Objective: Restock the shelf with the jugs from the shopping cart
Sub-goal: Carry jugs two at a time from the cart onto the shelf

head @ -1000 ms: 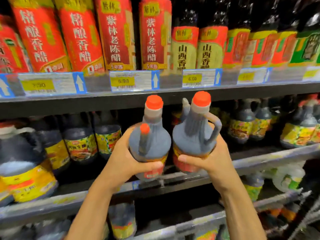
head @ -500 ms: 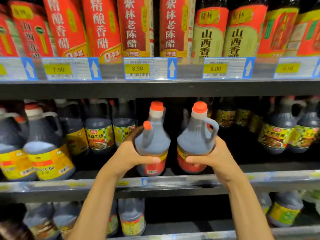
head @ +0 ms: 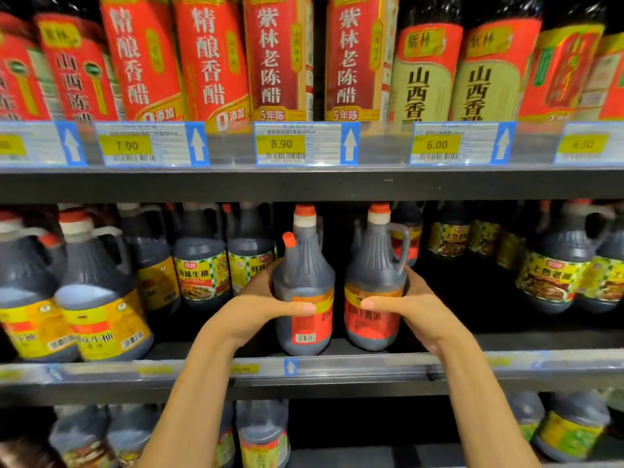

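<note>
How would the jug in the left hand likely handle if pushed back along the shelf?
The left jug looks nearly full of dark liquid, so probably heavy. Tall with a narrow neck, it may tip if pushed high. The left hand wraps its smooth body, possibly slippery.

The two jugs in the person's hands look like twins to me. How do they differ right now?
The left jug shows a barcode low on its label and a small orange-capped spout facing the camera; the right jug shows red label text and no barcode. The right jug's loop handle sticks out to the right, while the left jug's handle is hidden. The left hand holds one, the right hand the other. Both are dark, orange-capped, upright, at the middle shelf.
</note>
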`<act>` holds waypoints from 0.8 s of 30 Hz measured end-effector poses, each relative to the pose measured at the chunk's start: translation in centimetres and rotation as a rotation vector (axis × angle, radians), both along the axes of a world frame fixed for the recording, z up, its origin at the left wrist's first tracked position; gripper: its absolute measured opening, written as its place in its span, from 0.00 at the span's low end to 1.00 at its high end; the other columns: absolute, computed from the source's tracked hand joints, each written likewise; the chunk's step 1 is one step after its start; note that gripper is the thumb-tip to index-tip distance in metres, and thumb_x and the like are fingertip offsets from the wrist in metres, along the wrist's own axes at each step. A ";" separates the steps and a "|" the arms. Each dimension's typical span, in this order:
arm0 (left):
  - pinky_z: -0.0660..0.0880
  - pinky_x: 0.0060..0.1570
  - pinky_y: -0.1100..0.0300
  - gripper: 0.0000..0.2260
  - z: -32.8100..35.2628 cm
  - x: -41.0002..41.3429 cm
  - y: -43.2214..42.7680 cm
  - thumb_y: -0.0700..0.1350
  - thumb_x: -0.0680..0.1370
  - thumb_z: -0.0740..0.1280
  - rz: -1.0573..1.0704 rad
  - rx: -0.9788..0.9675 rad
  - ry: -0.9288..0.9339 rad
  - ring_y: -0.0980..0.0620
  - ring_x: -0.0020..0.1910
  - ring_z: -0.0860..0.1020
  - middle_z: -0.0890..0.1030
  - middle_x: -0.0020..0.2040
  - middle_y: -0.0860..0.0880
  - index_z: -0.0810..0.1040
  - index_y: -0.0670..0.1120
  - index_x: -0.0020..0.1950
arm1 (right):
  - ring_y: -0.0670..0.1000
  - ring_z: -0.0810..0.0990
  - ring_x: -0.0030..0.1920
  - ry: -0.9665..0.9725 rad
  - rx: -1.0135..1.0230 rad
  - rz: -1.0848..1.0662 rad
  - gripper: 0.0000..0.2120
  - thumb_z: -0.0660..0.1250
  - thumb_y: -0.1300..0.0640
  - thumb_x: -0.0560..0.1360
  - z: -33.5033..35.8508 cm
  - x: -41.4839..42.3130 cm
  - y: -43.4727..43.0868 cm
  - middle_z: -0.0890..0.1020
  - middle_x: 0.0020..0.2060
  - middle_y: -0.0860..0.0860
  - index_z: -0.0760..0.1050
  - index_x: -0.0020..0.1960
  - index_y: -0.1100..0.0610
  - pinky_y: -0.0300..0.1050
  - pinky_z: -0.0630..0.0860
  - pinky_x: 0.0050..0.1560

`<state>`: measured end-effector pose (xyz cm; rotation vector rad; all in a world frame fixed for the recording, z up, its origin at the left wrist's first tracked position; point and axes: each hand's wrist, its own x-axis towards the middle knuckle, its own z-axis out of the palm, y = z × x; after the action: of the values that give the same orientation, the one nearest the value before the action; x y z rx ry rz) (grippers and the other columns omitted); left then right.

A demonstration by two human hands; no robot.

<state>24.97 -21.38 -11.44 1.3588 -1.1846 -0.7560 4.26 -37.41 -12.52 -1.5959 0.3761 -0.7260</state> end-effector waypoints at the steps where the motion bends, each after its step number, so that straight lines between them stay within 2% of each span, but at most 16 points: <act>1: 0.75 0.61 0.52 0.33 0.0 0.0 0.0 0.33 0.67 0.77 -0.012 0.000 0.000 0.51 0.62 0.79 0.81 0.62 0.50 0.72 0.50 0.69 | 0.54 0.83 0.59 0.005 0.010 0.007 0.37 0.79 0.70 0.61 0.0 0.1 0.0 0.84 0.57 0.54 0.73 0.67 0.54 0.47 0.80 0.57; 4: 0.74 0.63 0.53 0.35 0.2 0.4 0.1 0.34 0.68 0.77 -0.033 -0.001 -0.014 0.52 0.65 0.77 0.79 0.65 0.52 0.70 0.50 0.71 | 0.53 0.82 0.60 0.058 0.008 0.020 0.36 0.78 0.68 0.63 0.2 0.1 -0.2 0.84 0.58 0.54 0.72 0.69 0.54 0.50 0.78 0.61; 7: 0.70 0.67 0.48 0.40 -0.2 1.3 0.3 0.44 0.67 0.80 -0.007 0.018 -0.060 0.54 0.68 0.73 0.74 0.70 0.54 0.64 0.52 0.75 | 0.49 0.82 0.59 0.132 -0.008 -0.055 0.42 0.83 0.60 0.60 0.4 -0.1 -0.1 0.83 0.60 0.50 0.69 0.70 0.52 0.50 0.77 0.61; 9: 0.70 0.68 0.48 0.41 -0.3 1.5 0.8 0.52 0.67 0.79 0.054 0.061 -0.147 0.57 0.69 0.72 0.72 0.71 0.57 0.62 0.56 0.75 | 0.43 0.83 0.56 0.149 -0.047 -0.190 0.45 0.85 0.58 0.57 0.6 -0.3 0.6 0.83 0.57 0.45 0.67 0.68 0.48 0.45 0.79 0.56; 11: 0.71 0.68 0.50 0.43 -0.3 1.0 1.3 0.58 0.66 0.78 0.138 0.075 -0.245 0.57 0.69 0.71 0.70 0.72 0.58 0.60 0.57 0.76 | 0.38 0.82 0.51 0.128 -0.125 -0.275 0.40 0.84 0.60 0.59 1.0 -0.6 1.4 0.82 0.52 0.40 0.68 0.65 0.46 0.38 0.78 0.48; 13: 0.72 0.67 0.50 0.40 -0.3 0.5 1.4 0.56 0.68 0.77 0.219 0.036 -0.344 0.55 0.69 0.70 0.67 0.72 0.57 0.60 0.56 0.75 | 0.37 0.81 0.51 0.143 -0.184 -0.310 0.38 0.83 0.60 0.61 1.1 -0.8 1.6 0.81 0.53 0.40 0.69 0.66 0.48 0.36 0.78 0.47; 15: 0.71 0.67 0.49 0.38 -0.5 0.2 1.3 0.52 0.71 0.75 0.273 -0.012 -0.419 0.54 0.70 0.70 0.66 0.72 0.55 0.59 0.54 0.76 | 0.40 0.80 0.55 0.159 -0.197 -0.299 0.37 0.82 0.60 0.63 1.2 -0.9 1.6 0.81 0.55 0.41 0.69 0.67 0.49 0.39 0.78 0.53; 18: 0.70 0.69 0.51 0.40 -0.5 -0.3 1.1 0.47 0.74 0.74 0.299 -0.024 -0.460 0.53 0.72 0.67 0.65 0.74 0.53 0.53 0.53 0.79 | 0.48 0.78 0.60 0.195 -0.229 -0.327 0.34 0.82 0.58 0.64 1.1 -0.7 1.8 0.77 0.60 0.47 0.68 0.63 0.46 0.51 0.77 0.62; 21: 0.73 0.60 0.58 0.41 -0.1 -1.9 0.7 0.49 0.68 0.79 0.364 -0.001 -0.460 0.54 0.63 0.73 0.72 0.65 0.52 0.59 0.48 0.74 | 0.52 0.75 0.62 0.221 -0.288 -0.423 0.39 0.85 0.51 0.56 1.1 0.2 2.4 0.72 0.62 0.51 0.66 0.59 0.43 0.56 0.75 0.63; 24: 0.71 0.60 0.54 0.39 0.1 -2.8 -0.4 0.52 0.63 0.81 0.571 -0.050 -0.550 0.49 0.61 0.70 0.71 0.58 0.49 0.68 0.44 0.68 | 0.52 0.80 0.58 0.162 -0.267 -0.464 0.39 0.83 0.45 0.49 1.0 1.0 2.3 0.78 0.59 0.51 0.70 0.56 0.40 0.58 0.79 0.59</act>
<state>22.19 -21.73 -11.29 1.8108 -1.1215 0.0646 5.23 -35.12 -11.52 -1.8478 0.8133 -1.0340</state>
